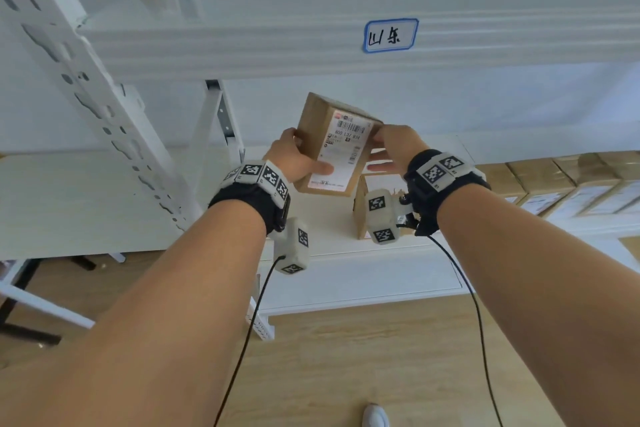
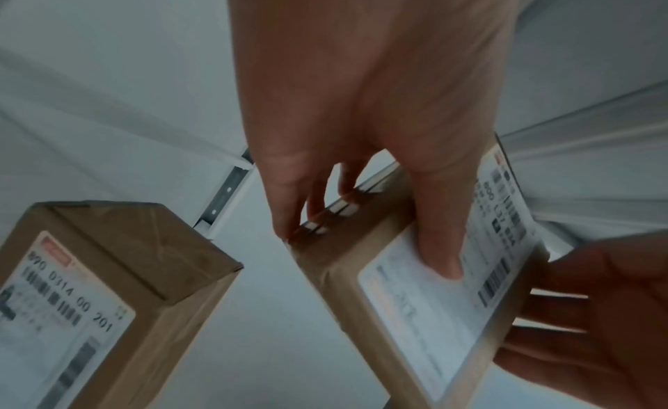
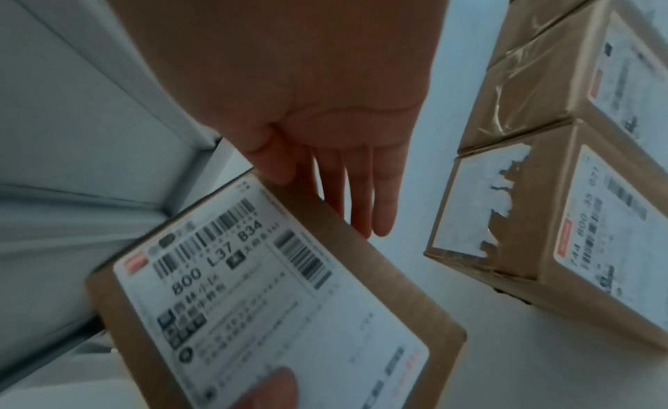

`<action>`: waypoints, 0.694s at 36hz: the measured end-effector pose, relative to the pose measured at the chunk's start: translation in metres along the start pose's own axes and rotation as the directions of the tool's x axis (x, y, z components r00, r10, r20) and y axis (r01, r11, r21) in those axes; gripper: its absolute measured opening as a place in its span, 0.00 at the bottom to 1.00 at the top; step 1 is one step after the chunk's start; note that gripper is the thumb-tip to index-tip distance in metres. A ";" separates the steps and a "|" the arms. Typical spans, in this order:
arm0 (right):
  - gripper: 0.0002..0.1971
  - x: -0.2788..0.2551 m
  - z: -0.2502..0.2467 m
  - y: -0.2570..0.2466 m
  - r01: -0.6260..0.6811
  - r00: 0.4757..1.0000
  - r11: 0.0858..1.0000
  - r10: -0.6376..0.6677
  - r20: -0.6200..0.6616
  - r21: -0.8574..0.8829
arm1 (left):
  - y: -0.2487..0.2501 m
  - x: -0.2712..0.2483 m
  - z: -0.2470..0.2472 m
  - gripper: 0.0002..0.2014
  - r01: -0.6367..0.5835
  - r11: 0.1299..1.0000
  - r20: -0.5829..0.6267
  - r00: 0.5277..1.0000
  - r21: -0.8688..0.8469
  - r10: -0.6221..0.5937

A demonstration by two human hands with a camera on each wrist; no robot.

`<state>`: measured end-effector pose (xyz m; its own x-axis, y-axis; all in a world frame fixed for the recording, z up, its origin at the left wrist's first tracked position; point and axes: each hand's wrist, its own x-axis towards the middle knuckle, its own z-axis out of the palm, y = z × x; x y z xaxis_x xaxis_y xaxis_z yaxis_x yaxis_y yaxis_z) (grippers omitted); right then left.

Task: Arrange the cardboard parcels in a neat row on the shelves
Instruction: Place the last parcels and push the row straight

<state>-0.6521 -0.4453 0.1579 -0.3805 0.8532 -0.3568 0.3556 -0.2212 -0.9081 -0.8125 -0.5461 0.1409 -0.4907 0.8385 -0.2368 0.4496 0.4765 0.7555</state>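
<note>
A brown cardboard parcel [image 1: 341, 149] with a white shipping label hangs tilted above the white shelf [image 1: 329, 250]. My left hand [image 1: 301, 158] grips its left side, its thumb [image 2: 437, 244] lying on the label and its fingers curled over the edge. My right hand [image 1: 389, 146] lies flat against the parcel's right side, its fingers [image 3: 361, 201] straight. The wrist views show the same parcel [image 2: 415, 315] [image 3: 271, 286] close up. A second parcel [image 1: 362, 204] stands on the shelf just below my right wrist, and it also shows in the left wrist view [image 2: 108, 286].
A row of several parcels [image 1: 571, 184] [image 3: 560, 215] fills the shelf to the right. The upper shelf beam carries a blue-framed label [image 1: 390, 35]. A perforated white upright [image 1: 69, 73] slants at the left. On the wooden floor below is a white shoe [image 1: 375, 416].
</note>
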 end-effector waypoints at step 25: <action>0.23 0.022 0.045 0.073 0.091 0.992 0.769 -0.123 -0.007 -0.633 | -0.058 0.024 0.056 0.16 0.206 0.969 0.001 0.978 0.139 -0.208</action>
<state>-0.6729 -0.4643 0.0737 -0.4157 0.8770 -0.2410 0.7791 0.2066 -0.5918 -0.8081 -0.5388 0.0572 -0.5732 0.7211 -0.3893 0.4378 0.6710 0.5984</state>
